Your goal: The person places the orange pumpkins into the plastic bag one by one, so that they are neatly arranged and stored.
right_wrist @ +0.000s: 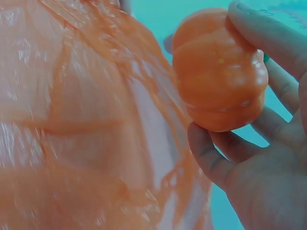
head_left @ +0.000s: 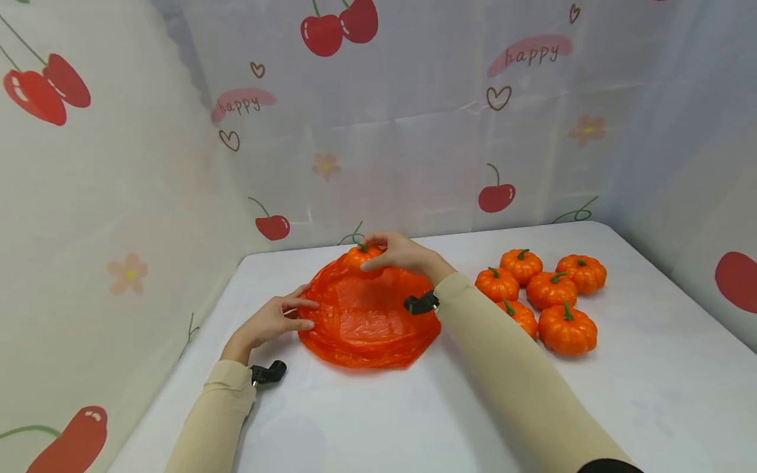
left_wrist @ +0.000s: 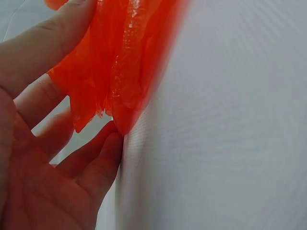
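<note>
A small orange pumpkin [head_left: 359, 257] with a green stem is in my right hand [head_left: 402, 253], above the far rim of a red-orange plastic bag [head_left: 367, 325]. In the right wrist view, the thumb and fingers grip the ribbed pumpkin [right_wrist: 218, 72] from the side, beside the crinkled bag film [right_wrist: 91, 96]. The bag lies on the table with its mouth spread wide. My left hand [head_left: 269, 325] holds the bag's left edge. Gathered bag film [left_wrist: 96, 62] shows between thumb and fingers in the left wrist view, where the lower fingers rest close to the tabletop.
Several more orange pumpkins [head_left: 552, 290] stand grouped on the right side of the white table [head_left: 662, 368]. A white curtain [head_left: 414, 151] printed with cherries and hearts rises behind the table and along both sides. Each wrist wears a small black camera [head_left: 269, 372].
</note>
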`<state>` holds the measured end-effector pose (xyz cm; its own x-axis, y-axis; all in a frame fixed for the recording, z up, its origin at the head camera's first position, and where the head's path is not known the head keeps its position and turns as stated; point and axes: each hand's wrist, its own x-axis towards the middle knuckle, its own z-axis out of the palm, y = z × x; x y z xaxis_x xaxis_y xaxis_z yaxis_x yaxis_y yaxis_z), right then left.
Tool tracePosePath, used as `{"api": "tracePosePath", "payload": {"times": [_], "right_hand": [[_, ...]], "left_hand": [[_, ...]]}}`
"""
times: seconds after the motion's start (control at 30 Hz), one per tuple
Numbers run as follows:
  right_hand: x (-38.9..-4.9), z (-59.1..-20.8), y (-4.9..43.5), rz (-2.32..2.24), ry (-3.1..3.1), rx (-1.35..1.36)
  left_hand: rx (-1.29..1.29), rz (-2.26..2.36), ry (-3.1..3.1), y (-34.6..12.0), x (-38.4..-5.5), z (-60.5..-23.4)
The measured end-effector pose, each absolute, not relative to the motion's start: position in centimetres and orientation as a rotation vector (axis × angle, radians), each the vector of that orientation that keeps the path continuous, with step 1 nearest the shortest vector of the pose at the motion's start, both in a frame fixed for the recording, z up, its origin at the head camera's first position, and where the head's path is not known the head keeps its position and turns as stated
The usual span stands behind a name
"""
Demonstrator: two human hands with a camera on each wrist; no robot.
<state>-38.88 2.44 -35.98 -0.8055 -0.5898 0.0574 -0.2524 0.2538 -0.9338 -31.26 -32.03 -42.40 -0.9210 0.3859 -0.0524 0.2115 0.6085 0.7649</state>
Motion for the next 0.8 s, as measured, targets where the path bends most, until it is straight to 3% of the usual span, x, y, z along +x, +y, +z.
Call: {"api": "tracePosePath", "payload": {"times": [0.5,0.8], "right_hand": [[-39.1,-38.0,0.0,-1.533,2.302,-0.678],[-39.0,-38.9,-1.7,-1.444,2.345,-0.775]], "left_hand": [[0.502,1.195,2.623,-32.1,-31.5,-42.3],[0.523,1.213,2.621,-32.5,-31.4,-42.5]]}}
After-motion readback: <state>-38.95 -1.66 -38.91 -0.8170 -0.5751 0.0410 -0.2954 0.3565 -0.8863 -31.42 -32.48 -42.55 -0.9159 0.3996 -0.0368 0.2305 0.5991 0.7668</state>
